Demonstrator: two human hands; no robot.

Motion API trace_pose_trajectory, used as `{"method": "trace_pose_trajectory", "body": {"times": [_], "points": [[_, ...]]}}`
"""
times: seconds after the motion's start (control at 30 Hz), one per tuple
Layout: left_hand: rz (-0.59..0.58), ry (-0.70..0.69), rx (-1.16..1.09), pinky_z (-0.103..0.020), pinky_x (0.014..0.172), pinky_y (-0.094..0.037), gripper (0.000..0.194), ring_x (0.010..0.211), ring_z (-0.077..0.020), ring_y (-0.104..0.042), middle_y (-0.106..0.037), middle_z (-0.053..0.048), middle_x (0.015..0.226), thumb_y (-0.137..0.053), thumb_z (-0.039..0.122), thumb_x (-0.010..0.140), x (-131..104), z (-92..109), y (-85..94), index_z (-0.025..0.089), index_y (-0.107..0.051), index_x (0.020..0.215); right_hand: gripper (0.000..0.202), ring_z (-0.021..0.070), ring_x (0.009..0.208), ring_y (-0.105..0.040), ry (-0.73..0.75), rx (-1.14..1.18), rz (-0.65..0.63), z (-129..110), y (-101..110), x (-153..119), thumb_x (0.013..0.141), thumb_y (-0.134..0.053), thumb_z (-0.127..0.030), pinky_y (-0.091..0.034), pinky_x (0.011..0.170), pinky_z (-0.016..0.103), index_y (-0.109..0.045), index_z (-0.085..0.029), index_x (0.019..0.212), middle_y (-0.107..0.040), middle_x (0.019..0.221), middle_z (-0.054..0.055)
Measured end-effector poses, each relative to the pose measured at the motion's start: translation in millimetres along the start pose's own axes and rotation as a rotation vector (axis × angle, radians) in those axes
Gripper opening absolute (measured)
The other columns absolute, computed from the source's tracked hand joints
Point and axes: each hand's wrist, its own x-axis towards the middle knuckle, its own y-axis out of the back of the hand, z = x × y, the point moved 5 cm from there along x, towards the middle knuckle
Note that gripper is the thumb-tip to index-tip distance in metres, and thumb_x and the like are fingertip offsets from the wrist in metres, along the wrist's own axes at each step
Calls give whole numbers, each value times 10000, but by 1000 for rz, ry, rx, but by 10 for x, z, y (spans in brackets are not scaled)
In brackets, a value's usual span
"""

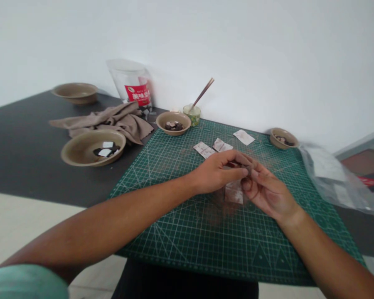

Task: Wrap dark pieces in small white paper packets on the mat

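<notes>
Above the green cutting mat (180, 232), my left hand (220, 171) and my right hand (266, 187) meet fingertip to fingertip. Between them they pinch a small dark piece (248, 170), mostly hidden by the fingers. A stained white paper piece (234, 195) lies on the mat just below the hands. Two more stained papers, one at the left (204, 150) and one beside it (222, 145), lie behind my left hand. Farther back is a cleaner white paper (244, 137). Brown dust marks the mat around them.
Bowls holding dark pieces stand at the back centre (173, 123), back right (283, 138) and left (93, 148). Beyond are an empty bowl (76, 93), a brown cloth (112, 120), a plastic jar (134, 85), a small cup (192, 115) with sticks, and a plastic bag (336, 178).
</notes>
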Motion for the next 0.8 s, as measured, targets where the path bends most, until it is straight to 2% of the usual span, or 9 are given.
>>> {"method": "trace_pose_trajectory", "body": {"times": [0.13,0.23,0.33,0.4,0.47,0.57,0.63,0.7,0.8], "points": [[6,-34,48,-353,948,-502,108,1044,-187,-657,-691,-99,1113,-715,244,884,-2,20,-7,149,-667,905,250,100,598,-626,-10,-11,-25,16,-9,4,811,-799,-334,-526,510,190,-659,-259,1003,-689,821,-26],[7,-46,86,-346,941,-499,184,1037,-183,-652,-691,-98,1111,-690,307,913,-3,32,-21,150,-633,836,179,94,601,-615,-2,-39,-51,16,-21,4,838,-777,-337,-511,520,183,-652,-242,924,-660,763,-33],[51,-1,110,-313,855,-512,270,938,-160,-647,-693,-84,1044,-622,382,948,13,13,-2,152,-595,809,129,105,626,-619,83,-156,-65,-18,-39,-27,883,-732,-313,-507,544,203,-622,-247,896,-644,750,-39],[133,32,153,-287,773,-506,296,840,-138,-623,-684,-63,963,-556,413,975,34,-13,59,153,-604,843,85,128,724,-660,227,-363,-94,-67,-94,-81,913,-693,-260,-541,627,247,-608,-260,922,-683,851,-23],[203,24,245,-283,788,-494,289,854,-137,-609,-675,-45,918,-531,404,983,60,-32,132,153,-628,876,116,160,896,-692,425,-680,-192,-95,-225,-168,927,-658,-195,-563,770,313,-609,-273,996,-718,1022,7],[279,13,293,-300,805,-491,313,821,-136,-597,-662,-37,863,-518,408,981,93,-82,236,149,-611,834,201,201,1022,-688,686,-1197,-473,11,-492,-323,933,-617,-152,-536,887,389,-613,-265,1098,-730,1179,43],[284,23,308,-301,804,-492,325,816,-136,-598,-658,-31,856,-505,426,986,107,-120,268,152,-613,849,219,221,993,-693,759,-1455,-634,129,-605,-386,934,-594,-147,-529,869,409,-626,-238,1131,-738,1208,56],[280,33,330,-296,808,-492,336,817,-135,-600,-654,-26,849,-492,436,992,111,-144,276,155,-618,856,230,233,979,-689,782,-1598,-695,191,-655,-409,934,-571,-138,-520,851,415,-644,-215,1138,-739,1228,62],[268,42,347,-291,802,-494,354,807,-132,-604,-652,-23,839,-481,450,997,108,-161,267,156,-625,863,233,220,969,-686,854,-1597,-635,153,-681,-422,938,-556,-139,-508,846,404,-659,-229,1126,-740,1239,50]]}}
